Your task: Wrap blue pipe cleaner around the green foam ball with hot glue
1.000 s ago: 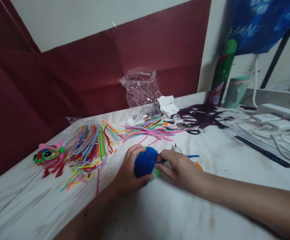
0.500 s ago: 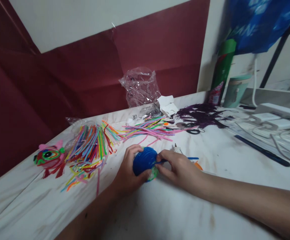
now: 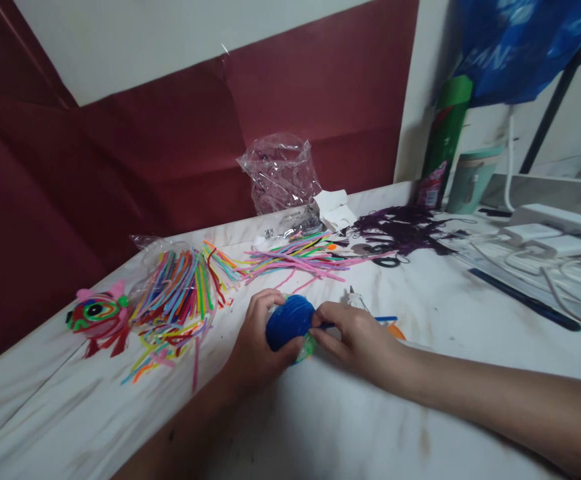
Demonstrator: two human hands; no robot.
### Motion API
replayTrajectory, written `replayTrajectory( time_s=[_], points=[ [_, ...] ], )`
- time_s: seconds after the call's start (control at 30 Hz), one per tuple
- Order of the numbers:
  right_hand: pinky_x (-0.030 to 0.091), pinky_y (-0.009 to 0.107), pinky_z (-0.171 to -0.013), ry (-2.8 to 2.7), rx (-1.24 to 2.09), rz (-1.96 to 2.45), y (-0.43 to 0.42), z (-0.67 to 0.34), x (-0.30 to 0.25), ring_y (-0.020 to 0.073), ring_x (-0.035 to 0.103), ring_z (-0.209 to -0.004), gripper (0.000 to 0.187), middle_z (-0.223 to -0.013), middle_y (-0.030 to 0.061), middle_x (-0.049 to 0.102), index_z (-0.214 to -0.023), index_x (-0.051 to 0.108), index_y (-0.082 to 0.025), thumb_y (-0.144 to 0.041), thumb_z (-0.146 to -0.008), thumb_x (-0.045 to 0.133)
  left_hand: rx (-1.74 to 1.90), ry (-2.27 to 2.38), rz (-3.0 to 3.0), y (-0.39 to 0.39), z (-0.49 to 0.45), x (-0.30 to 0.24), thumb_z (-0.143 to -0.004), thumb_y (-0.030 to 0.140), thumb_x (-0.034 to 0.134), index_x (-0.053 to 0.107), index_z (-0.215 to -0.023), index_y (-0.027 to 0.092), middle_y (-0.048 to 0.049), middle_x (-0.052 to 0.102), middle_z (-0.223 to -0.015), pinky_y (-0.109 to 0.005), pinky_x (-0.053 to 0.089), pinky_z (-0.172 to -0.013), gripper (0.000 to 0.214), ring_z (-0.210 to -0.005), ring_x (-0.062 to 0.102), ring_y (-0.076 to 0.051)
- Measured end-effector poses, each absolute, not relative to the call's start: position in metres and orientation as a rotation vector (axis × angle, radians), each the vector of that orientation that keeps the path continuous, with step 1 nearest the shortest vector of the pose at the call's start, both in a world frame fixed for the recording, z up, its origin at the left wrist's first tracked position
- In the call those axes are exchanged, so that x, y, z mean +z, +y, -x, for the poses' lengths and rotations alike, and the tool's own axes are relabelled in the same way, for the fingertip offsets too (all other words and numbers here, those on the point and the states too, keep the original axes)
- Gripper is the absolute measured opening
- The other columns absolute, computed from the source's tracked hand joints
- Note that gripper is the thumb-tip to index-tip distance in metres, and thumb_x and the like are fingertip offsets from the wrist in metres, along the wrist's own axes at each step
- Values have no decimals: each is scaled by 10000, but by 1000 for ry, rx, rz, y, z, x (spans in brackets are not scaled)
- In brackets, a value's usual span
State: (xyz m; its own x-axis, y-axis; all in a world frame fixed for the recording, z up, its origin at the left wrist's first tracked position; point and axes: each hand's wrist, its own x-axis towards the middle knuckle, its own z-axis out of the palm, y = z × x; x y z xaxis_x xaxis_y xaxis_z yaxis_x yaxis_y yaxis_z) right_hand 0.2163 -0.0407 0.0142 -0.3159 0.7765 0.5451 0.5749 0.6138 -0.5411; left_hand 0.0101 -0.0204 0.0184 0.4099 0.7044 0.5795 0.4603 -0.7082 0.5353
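A blue ribbed ball (image 3: 288, 322) wound from strips rests on the white table (image 3: 320, 427), with a bit of green showing at its lower right. My left hand (image 3: 253, 347) is wrapped around its left side and underside. My right hand (image 3: 355, 339) pinches a blue strip against the ball's right side. Both forearms reach in from the bottom and right of the view.
A pile of coloured strips (image 3: 185, 293) lies to the left and behind, beside a red fish-like figure (image 3: 97, 317). A clear plastic bag (image 3: 280, 177), purple strips (image 3: 400, 230), a green can (image 3: 443, 143), chargers and cables (image 3: 545, 247) and a dark pen (image 3: 525, 300) lie further back and right.
Both hands and the ball stay almost in place; the ball has turned slightly and my left fingers have shifted on it. The camera has drifted a little.
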Motion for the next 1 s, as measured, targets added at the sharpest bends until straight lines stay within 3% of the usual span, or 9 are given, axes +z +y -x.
replayTrajectory(
  time_s=[0.17,0.3,0.57,0.77,1.0],
  points=[
    [513,295,-622,-2017,342,1096,-41,-218,13,206,684,-681,66,-764,46,719,-826,593,-210,-145,-823,604,1181,1080,-2304,-23,-11,22,-745,388,714,472,-1119,228,-123,520,-1226,-479,404,-1005,474,-1204,509,-314],
    [537,327,-665,-2015,363,1102,-39,-222,15,223,696,-739,42,-827,71,737,-891,609,-200,-187,-853,596,1206,1205,-2061,-22,-9,23,-695,414,716,477,-1107,214,-122,542,-1197,-467,406,-975,517,-1166,526,-319],
    [519,294,-643,-2051,369,1047,-37,-222,20,196,681,-716,108,-800,57,733,-895,650,-193,-170,-905,545,1078,1131,-1651,-22,-12,29,-662,462,736,477,-1077,212,-22,615,-898,-334,454,-737,550,-816,583,-210],
    [478,277,-586,-2055,374,1062,-40,-222,20,178,637,-632,169,-690,28,674,-779,607,-203,-205,-919,513,1057,1126,-1664,-24,-14,28,-668,473,734,493,-1085,205,-30,619,-918,-328,464,-725,551,-821,588,-209],
    [431,262,-519,-2057,407,1090,-41,-220,17,158,571,-545,235,-605,-5,593,-708,529,-220,-263,-932,470,1090,1168,-1817,-28,-15,27,-705,543,724,502,-1123,205,-84,614,-1089,-388,475,-861,582,-1004,604,-269]
  ],
)
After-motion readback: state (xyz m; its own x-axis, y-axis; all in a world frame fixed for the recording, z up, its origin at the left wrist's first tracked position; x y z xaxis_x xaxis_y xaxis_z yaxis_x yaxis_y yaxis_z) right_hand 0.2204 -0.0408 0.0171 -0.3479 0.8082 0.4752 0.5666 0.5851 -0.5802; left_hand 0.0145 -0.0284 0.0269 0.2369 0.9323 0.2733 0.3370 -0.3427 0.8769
